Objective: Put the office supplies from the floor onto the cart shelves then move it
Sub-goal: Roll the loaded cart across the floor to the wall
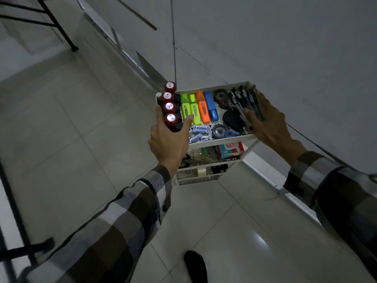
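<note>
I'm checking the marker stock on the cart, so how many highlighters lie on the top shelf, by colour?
Yellow-green plastic highlighters: 2
Orange plastic highlighter: 1
Blue plastic highlighter: 1
Total: 4, lying side by side on the white cart's top shelf.

The cart [247, 152] looked like white painted metal, its top shelf floor perforated. At that shelf's left edge the stamps [169, 108] had glossy red plastic caps, beside smooth bright plastic highlighters [196, 108]. The floor tiles [234, 227] were glossy, the sleeves [114, 227] soft checked cloth.
</note>
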A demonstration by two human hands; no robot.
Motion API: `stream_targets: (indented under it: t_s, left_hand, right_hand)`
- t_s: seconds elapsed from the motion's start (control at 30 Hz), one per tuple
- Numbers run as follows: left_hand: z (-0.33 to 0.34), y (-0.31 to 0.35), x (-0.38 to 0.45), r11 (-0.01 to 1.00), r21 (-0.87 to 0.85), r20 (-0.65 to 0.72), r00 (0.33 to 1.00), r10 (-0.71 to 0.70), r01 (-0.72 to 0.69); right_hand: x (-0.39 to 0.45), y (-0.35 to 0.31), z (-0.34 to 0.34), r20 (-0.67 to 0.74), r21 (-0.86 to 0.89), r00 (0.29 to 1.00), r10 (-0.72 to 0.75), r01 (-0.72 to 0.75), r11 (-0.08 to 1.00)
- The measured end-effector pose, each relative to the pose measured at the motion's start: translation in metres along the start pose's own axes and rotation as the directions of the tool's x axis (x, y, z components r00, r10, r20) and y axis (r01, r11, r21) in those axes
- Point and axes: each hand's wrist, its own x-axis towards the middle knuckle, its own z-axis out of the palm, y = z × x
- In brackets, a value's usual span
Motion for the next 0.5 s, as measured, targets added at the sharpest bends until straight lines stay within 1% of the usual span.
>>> stream_targets:
  t_s: [0.17, 0.27, 0.4, 0.5]
  left_hand:
    - [0.019, 0.014, 0.003, 0.995, 0.0, 0.059, 0.994, 0.096, -0.097]
    - [0.032, 0.025, 0.005, 0.985, -0.007, 0.11, 0.979, 0.172, -0.172]
    - [0.05, 0.043, 0.005, 0.968, -0.028, 0.219, 0.943, 0.251, -0.251]
    - [0.058, 0.057, 0.008, 0.938, -0.054, 0.307, 0.888, 0.342, -0.342]
  right_hand:
    - [-0.016, 0.013, -0.018, -0.073, 0.001, 0.996, 0.056, -0.056, 0.998]
    - [-0.034, 0.017, -0.029, -0.132, 0.055, 0.987, 0.094, -0.088, 0.995]
    - [-0.061, 0.03, -0.04, -0.219, 0.115, 0.959, 0.178, -0.156, 0.981]
    - [-0.076, 0.044, -0.039, -0.316, 0.135, 0.918, 0.238, -0.205, 0.969]
